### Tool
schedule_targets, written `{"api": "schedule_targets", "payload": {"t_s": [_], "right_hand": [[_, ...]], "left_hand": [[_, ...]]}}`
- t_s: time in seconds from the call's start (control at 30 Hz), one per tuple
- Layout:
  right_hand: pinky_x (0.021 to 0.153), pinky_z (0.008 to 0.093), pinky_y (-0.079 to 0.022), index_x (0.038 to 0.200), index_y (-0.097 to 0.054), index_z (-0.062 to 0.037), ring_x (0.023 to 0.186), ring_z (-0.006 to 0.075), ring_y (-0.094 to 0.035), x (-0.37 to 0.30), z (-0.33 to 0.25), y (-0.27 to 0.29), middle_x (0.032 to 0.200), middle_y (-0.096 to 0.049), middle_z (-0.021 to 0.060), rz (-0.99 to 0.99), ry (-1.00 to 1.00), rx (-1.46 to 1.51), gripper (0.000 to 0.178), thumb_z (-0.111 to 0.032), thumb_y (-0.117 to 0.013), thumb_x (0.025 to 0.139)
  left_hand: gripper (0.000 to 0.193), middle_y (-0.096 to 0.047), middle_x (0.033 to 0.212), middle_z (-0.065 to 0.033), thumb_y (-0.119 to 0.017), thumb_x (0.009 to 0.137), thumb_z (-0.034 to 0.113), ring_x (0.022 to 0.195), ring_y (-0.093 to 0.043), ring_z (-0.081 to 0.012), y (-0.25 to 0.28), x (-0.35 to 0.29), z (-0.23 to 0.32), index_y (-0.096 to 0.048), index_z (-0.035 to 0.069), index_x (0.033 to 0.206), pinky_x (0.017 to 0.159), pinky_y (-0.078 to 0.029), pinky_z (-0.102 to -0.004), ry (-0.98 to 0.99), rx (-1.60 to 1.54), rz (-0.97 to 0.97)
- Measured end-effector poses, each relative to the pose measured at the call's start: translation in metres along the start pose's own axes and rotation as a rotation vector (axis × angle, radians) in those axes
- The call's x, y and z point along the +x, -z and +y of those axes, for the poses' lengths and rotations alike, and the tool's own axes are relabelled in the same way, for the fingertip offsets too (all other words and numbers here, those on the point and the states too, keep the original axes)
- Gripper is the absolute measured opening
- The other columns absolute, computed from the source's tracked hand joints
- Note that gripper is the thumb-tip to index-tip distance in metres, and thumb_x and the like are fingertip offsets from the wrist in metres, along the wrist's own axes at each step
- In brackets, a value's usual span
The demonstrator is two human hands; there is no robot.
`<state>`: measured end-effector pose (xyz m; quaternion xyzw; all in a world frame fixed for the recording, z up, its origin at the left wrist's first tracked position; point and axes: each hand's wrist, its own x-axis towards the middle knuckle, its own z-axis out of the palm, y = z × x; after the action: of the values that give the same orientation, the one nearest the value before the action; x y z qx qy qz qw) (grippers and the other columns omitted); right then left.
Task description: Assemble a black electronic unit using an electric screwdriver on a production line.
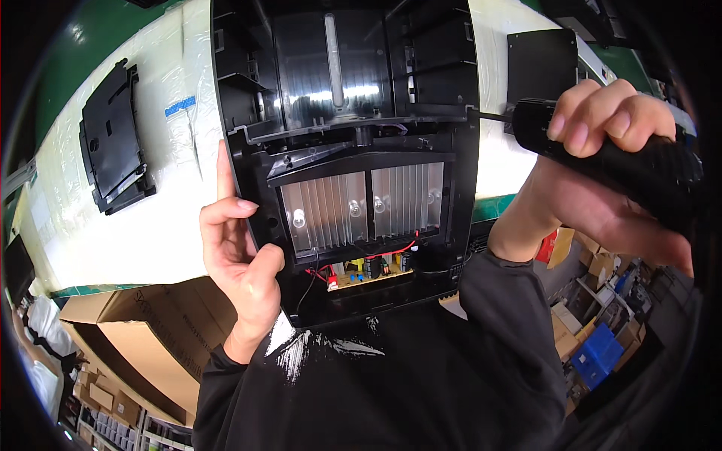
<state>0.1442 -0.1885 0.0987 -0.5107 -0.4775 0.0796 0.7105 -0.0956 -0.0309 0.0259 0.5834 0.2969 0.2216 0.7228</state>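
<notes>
A large black plastic housing [464, 188] lies face up before me, its near end against my dark top. Inside it sit two ribbed, shiny metal panels [331, 203] with small clear bulbs, a circuit board [372, 276] and red and black wires. My left hand [244, 259] grips the housing's left edge, thumb over the near rim and index finger stretched along the side. My right hand [579, 203] is wrapped round a black power screwdriver [531, 124], held level. Its thin bit points left and meets the housing's right side wall; whether a screw is there I cannot tell.
The bench is covered with clear film over a pale sheet [177, 225]. A flat black plastic panel [113, 139] lies on the left, and a dark board [541, 68] stands at the far right. Below are an open cardboard box [150, 353] and a blue bin [598, 355].
</notes>
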Motion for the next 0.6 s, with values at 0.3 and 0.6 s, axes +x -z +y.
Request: {"api": "schedule_targets", "payload": {"t_s": [0.3, 0.6], "right_hand": [[0.05, 0.0274, -0.041, 0.085, -0.052, -0.0006, 0.057, 0.0158, -0.05, -0.0046, 0.0052, -0.0006, 0.066, -0.049, 0.0068, -0.013, 0.033, -0.034, 0.095, -0.091, -0.034, 0.064], [0.05, 0.0267, -0.041, 0.085, -0.053, -0.0014, 0.056, 0.0157, -0.051, -0.0027, 0.0034, -0.0031, 0.066, -0.05, 0.0064, -0.039, 0.091, -0.024, 0.093, -0.09, -0.034, 0.064]], "left_hand": [[0.047, -0.021, 0.147, -0.0277, -0.035, 0.053, -0.014, 0.14, -0.019, -0.0314, 0.0001, 0.0026, -0.005, -0.041, 0.005, 0.096, 0.111, -0.013, -0.0363, -0.067, 0.027, -0.029], [0.048, -0.024, 0.146, -0.028, -0.036, 0.053, -0.012, 0.139, -0.02, -0.0332, 0.0019, 0.006, -0.0053, -0.043, 0.004, 0.097, 0.112, -0.013, -0.0388, -0.124, 0.033, -0.038]]}}
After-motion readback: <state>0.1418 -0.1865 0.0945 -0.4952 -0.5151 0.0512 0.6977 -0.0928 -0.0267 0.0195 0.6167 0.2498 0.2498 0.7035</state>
